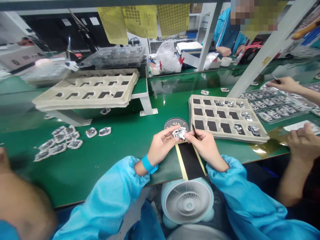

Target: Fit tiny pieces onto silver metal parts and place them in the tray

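Note:
My left hand [163, 143], with a blue band at the wrist, pinches a small white-edged electronic part [179, 133] over the bench. My right hand [206, 146] is closed on black tweezers [194, 131], whose dark end sticks up past the fingers. Its fingertips also meet the right edge of the part. Just behind the part is a round dark dish [176, 122] with small pale bits in it. Below my hands a black strip with yellow edges [190, 160] lies at the bench edge. What the tweezer tips touch is hidden.
A beige compartment tray [255, 138] holding several parts stands to the right. Another beige tray [85, 104] rests on a raised stand at left, near a cluster of loose parts [60, 137]. Co-workers' hands [287, 85] are at the right. A fan [188, 201] sits below the edge.

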### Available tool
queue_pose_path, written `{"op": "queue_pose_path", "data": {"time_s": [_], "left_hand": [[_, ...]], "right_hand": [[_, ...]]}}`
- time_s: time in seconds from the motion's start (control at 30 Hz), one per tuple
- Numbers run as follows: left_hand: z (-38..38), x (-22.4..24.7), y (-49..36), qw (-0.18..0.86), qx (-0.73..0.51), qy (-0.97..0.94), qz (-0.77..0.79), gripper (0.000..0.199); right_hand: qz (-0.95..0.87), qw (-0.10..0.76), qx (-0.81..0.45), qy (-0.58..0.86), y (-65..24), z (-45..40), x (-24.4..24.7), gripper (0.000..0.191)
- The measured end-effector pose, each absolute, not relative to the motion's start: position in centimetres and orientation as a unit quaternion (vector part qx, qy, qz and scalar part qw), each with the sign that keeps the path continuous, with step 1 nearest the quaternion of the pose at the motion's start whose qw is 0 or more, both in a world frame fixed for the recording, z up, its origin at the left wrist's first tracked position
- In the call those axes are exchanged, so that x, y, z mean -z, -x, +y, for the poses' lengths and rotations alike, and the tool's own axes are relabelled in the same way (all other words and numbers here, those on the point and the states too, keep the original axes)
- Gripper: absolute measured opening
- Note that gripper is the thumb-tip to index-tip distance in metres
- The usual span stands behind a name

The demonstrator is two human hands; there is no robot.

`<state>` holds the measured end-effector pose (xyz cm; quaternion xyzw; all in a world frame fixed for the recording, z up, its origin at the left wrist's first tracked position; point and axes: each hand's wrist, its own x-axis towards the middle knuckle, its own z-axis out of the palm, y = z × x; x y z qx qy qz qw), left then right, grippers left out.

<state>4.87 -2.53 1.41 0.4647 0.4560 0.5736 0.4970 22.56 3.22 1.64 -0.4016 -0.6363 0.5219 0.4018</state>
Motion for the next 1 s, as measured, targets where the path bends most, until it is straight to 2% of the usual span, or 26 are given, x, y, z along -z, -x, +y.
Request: {"op": "queue_pose_path", "data": {"time_s": [0.13, 0.37, 0.47, 0.6, 0.7, 0.87, 1.0], "left_hand": [[-2.6, -0.8, -5.1, 0.434, -0.550, -0.516, 0.493, 0.052], [-3.0, -1.5, -5.1, 0.266, -0.522, -0.591, 0.555, 0.040], [-3.0, -1.8, -5.1, 0.310, -0.540, -0.554, 0.553, 0.041], [-2.7, -1.6, -5.0, 0.489, -0.571, -0.454, 0.479, 0.049], [-2.6, -1.5, -5.0, 0.555, -0.574, -0.415, 0.436, 0.050], [-2.5, -1.3, -5.2, 0.538, -0.563, -0.430, 0.458, 0.045], [-2.5, -0.9, -5.3, 0.437, -0.545, -0.493, 0.519, 0.034]], "right_hand": [[-0.623, 0.410, -0.522, 0.416, -22.5, 3.2, -1.5, 0.029], [-0.623, 0.408, -0.524, 0.414, -22.2, 3.2, -1.3, 0.034], [-0.633, 0.402, -0.521, 0.409, -22.3, 3.3, -1.0, 0.033], [-0.638, 0.434, -0.515, 0.373, -22.6, 3.4, -0.9, 0.033], [-0.640, 0.429, -0.538, 0.341, -22.6, 3.4, -0.9, 0.032], [-0.663, 0.373, -0.555, 0.337, -22.7, 3.6, -0.6, 0.026], [-0.657, 0.379, -0.542, 0.362, -22.5, 3.6, -0.8, 0.025]]}}
